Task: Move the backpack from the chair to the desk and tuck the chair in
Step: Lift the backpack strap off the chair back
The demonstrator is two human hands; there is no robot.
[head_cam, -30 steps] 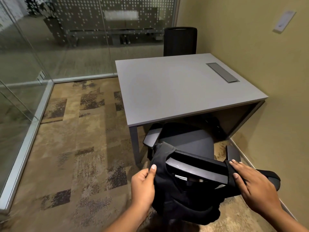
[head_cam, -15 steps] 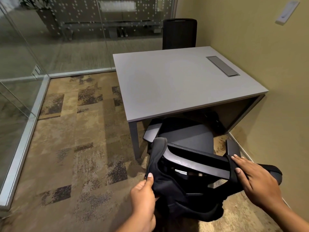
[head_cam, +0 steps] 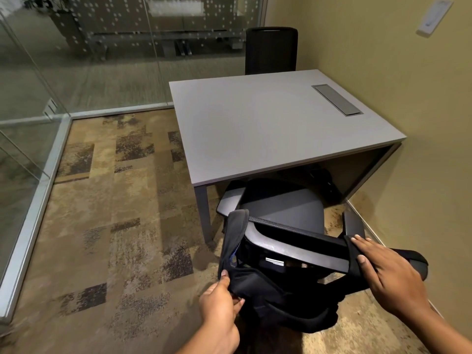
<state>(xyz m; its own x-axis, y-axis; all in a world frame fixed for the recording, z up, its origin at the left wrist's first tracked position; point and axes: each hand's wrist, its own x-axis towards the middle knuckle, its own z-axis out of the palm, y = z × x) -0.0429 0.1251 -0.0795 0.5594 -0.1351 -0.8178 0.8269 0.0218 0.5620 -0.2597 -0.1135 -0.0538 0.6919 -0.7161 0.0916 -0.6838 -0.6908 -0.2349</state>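
Hanging over the chair (head_cam: 283, 213) back, the backpack (head_cam: 281, 297) is being pinched by the left hand (head_cam: 219, 305); the right hand (head_cam: 390, 279) is lying spread on its strap.

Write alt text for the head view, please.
Two hands work a black backpack off a chair back: left hand pinches one strap, right hand lies on the other. Beyond stands a grey desk.

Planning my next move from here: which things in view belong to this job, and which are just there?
Job:
black fabric backpack hung on the chair's back
grey swivel chair
grey rectangular desk
left hand
right hand

Just there:
black chair behind the desk
white wall plate
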